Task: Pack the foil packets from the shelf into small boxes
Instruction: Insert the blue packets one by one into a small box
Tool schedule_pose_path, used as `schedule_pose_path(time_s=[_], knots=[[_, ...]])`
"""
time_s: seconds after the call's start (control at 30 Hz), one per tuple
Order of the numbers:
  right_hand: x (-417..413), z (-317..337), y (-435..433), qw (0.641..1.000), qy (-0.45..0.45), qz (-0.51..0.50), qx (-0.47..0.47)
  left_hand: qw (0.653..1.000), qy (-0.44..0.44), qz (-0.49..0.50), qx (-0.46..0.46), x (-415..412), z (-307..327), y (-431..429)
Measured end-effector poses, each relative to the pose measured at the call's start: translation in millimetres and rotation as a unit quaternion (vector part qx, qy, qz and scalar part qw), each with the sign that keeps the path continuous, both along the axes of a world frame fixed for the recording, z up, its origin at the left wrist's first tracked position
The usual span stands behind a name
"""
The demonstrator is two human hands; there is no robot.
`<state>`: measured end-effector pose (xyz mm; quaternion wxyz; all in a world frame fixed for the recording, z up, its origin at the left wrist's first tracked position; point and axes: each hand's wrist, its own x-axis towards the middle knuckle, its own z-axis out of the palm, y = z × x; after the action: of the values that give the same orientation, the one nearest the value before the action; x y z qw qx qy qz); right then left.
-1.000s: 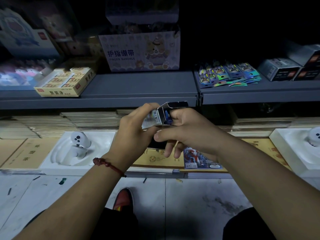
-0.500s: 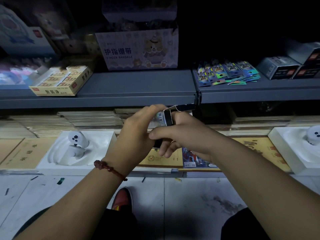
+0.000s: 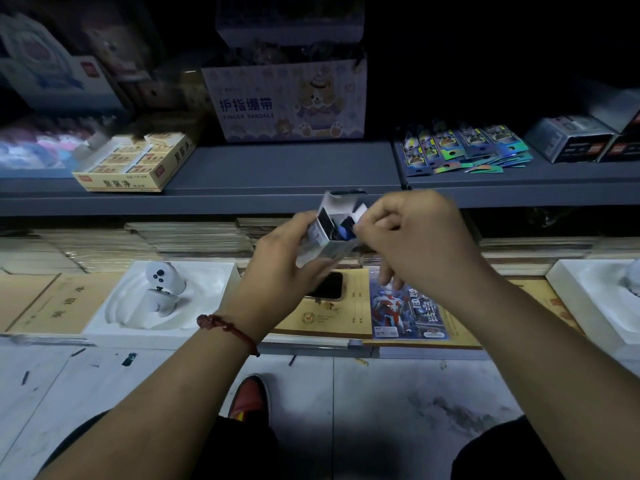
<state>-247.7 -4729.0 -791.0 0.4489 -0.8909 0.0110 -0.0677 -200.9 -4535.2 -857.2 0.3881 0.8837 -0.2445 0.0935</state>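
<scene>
- Dim shop aisle; tiled floor (image 3: 381, 410) lies straight below the work. The box mouth is open, so a slip would likely spill its contents down there.
- Left hand (image 3: 277, 271) grips the small box (image 3: 329, 242) by its lower half, tilted toward me. Right hand (image 3: 415, 244), fingers curled, pinches the side flap (image 3: 360, 212) at the mouth. Risk: tugging the flap against a one-handed hold could twist the box loose or tear the card.
- Packed packets (image 3: 346, 227) show dark ends at the rim. Folding flaps over them may crease foil or jam the lid.
- Phone (image 3: 327, 285) rests on notebooks just beneath; a dropped box would probably strike it.
- Remaining foil packets (image 3: 464, 148) lie in a loose overlapping fan on the shelf (image 3: 277, 168), up right. A hasty reach in this light could scatter them.
</scene>
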Motion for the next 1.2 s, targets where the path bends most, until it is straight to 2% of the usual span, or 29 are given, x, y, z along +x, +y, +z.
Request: schedule_pose_path(time_s=[0.1,0.23,0.3,0.5,0.77,0.93,1.2], knots=[[2.0,-6.7,-9.7,0.997,-0.076,-0.027,0.018,0.992,0.085,0.006,-0.088,-4.4,5.5,2.6],[9.2,-14.7,-15.4,0.992,-0.072,-0.026,0.099,0.962,0.153,-0.022,-0.226,-10.2,12.5,0.8],[9.3,-14.6,-15.6,0.99,-0.075,-0.005,0.119,0.949,0.163,-0.044,-0.265,-13.1,17.4,0.5],[7.4,-13.3,-9.4,0.983,-0.072,0.044,0.16,0.947,0.163,-0.076,-0.265,-18.6,23.7,2.3],[8.4,-13.6,-3.8,0.986,-0.064,0.085,0.126,0.936,0.201,-0.086,-0.275,-19.8,21.4,3.9],[8.4,-12.2,-1.1,0.973,-0.026,0.066,0.222,0.931,0.218,-0.094,-0.275,-17.2,17.7,7.3],[10.9,-11.4,-2.4,0.947,-0.042,0.004,0.32,0.921,0.255,-0.115,-0.269,-17.0,16.9,3.7]])
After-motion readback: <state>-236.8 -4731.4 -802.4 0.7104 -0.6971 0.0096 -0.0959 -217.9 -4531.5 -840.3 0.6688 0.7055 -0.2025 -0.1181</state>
